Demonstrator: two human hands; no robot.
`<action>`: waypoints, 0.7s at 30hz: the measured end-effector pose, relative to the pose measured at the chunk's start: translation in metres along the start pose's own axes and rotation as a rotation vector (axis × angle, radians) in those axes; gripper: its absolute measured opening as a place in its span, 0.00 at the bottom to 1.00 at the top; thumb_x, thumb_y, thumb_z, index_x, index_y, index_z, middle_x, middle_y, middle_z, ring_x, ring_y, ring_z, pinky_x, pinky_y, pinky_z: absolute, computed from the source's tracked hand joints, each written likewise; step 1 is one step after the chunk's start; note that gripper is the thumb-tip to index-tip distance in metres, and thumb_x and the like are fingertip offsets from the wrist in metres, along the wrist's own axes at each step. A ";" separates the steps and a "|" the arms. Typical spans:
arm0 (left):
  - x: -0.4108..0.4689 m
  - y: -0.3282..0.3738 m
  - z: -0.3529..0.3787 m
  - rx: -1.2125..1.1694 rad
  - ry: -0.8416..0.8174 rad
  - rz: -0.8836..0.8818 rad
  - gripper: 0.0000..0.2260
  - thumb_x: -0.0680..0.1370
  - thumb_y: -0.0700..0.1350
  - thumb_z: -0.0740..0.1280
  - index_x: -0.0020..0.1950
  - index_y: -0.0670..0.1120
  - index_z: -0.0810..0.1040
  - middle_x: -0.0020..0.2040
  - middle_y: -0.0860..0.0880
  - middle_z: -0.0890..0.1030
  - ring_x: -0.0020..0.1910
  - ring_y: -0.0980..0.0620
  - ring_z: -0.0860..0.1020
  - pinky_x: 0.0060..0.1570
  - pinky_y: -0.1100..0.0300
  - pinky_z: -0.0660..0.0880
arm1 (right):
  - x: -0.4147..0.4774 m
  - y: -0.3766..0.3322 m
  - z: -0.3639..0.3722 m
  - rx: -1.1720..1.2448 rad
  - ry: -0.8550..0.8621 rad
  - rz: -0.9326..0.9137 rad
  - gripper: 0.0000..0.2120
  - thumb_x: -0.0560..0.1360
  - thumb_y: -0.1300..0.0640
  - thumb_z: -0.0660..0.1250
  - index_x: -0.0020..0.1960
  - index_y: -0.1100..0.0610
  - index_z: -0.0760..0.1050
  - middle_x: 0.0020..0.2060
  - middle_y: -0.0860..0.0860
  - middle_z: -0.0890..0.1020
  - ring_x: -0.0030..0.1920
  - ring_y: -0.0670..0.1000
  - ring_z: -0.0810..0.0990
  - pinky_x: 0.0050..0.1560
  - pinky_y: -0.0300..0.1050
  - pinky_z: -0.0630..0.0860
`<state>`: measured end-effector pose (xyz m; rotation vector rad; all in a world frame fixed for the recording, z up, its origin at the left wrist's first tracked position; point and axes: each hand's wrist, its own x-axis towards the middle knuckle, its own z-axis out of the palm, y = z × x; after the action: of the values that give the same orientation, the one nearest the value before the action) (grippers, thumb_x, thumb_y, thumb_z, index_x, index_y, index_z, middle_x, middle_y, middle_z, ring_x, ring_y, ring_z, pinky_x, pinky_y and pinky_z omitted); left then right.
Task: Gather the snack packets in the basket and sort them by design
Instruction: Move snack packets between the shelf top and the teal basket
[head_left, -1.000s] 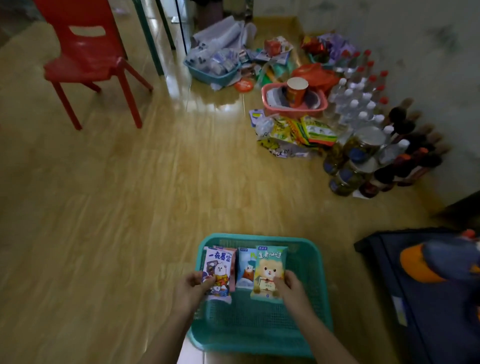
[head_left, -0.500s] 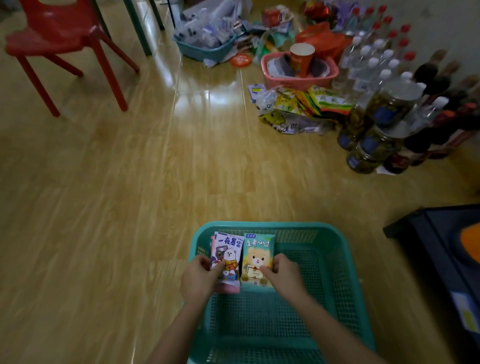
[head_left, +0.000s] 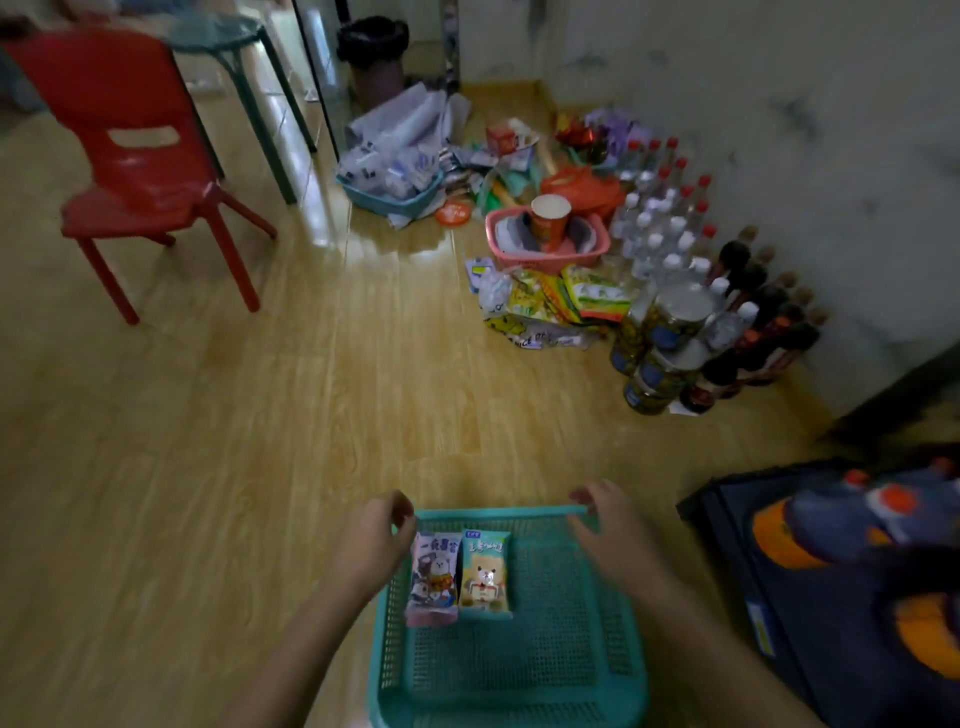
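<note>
A teal basket (head_left: 493, 513) is set on the wooden floor (head_left: 260, 441), close in front of the person. Two snack packets are laid flat inside it, side by side and touching, in the far left part of the mesh bottom. The purple packet (head_left: 435, 574) is placed on the left, against the left wall of the basket. The green packet (head_left: 485, 569), printed with a bear, is placed just to its right. Neither packet is held.

The right hand (head_left: 610, 527) is seen at the far rim of the basket, towards the right corner. Its fingers are curled over the rim and its thumb is set below it, so the rim is gripped. The left hand (head_left: 369, 543) is seen at the far left corner, just beside the purple packet, with its fingers curled. Whether the rim is gripped by it cannot be told, as the hand is blurred.

Farther off, near the wall, a pink basket (head_left: 545, 260) is seen with a paper cup (head_left: 549, 221) standing in it. A pile of yellow and green bags (head_left: 566, 296) is spread in front of it. Rows of clear bottles (head_left: 660, 228), dark bottles (head_left: 763, 322) and jars (head_left: 670, 322) are lined up to the right. A red chair (head_left: 140, 156) is placed at the far left.
</note>
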<state>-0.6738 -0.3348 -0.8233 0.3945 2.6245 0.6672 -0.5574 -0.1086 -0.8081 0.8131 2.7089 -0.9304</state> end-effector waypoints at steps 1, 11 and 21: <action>-0.008 0.023 -0.037 0.021 0.034 0.036 0.07 0.78 0.46 0.63 0.50 0.44 0.78 0.46 0.49 0.82 0.39 0.53 0.76 0.36 0.60 0.71 | -0.013 -0.014 -0.041 0.006 0.043 -0.008 0.13 0.77 0.54 0.62 0.61 0.54 0.73 0.57 0.48 0.75 0.56 0.49 0.76 0.54 0.48 0.75; -0.167 0.252 -0.354 0.050 0.187 0.288 0.05 0.76 0.48 0.66 0.46 0.48 0.78 0.38 0.54 0.79 0.35 0.54 0.77 0.34 0.59 0.71 | -0.228 -0.139 -0.399 0.025 0.434 0.006 0.11 0.76 0.55 0.65 0.58 0.52 0.75 0.55 0.47 0.77 0.53 0.49 0.77 0.49 0.42 0.74; -0.307 0.315 -0.450 0.155 0.178 0.577 0.04 0.74 0.50 0.68 0.41 0.53 0.76 0.31 0.58 0.74 0.30 0.52 0.75 0.29 0.60 0.70 | -0.466 -0.181 -0.469 0.022 0.576 0.280 0.12 0.78 0.50 0.61 0.60 0.47 0.71 0.53 0.41 0.73 0.57 0.46 0.74 0.50 0.40 0.72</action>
<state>-0.5509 -0.3558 -0.2068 1.2187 2.7426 0.6932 -0.2557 -0.1482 -0.1944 1.6303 2.9114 -0.7495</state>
